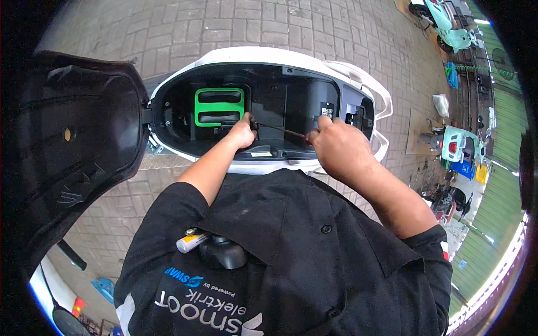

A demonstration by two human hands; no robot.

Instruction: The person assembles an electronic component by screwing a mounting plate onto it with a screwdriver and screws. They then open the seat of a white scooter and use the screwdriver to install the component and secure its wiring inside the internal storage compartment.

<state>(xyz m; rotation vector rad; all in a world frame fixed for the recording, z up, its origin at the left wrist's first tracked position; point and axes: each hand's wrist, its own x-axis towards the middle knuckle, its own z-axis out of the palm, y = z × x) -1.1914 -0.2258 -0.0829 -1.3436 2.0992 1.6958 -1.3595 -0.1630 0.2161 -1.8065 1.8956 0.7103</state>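
Note:
The scooter's black under-seat compartment point(269, 95) lies exposed in front of me, inside a white body point(252, 55). On its left side sits a bright green frame point(220, 106) with two dark handle-like bars. My right hand point(343, 144) is closed round the reddish handle of a screwdriver point(283, 130), at the compartment's right half. The thin shaft runs leftward, nearly level, to my left hand point(242, 133). That hand's fingers are bent together at the green frame's lower right corner, beside the shaft's tip; what they pinch is hidden.
The black seat point(92, 126) is swung up on the left. A white grab rail point(383, 92) curves round the right end. Mint-green scooters point(457, 144) stand along the right by a green corrugated wall point(496, 207). Brick paving point(314, 25) surrounds the scooter.

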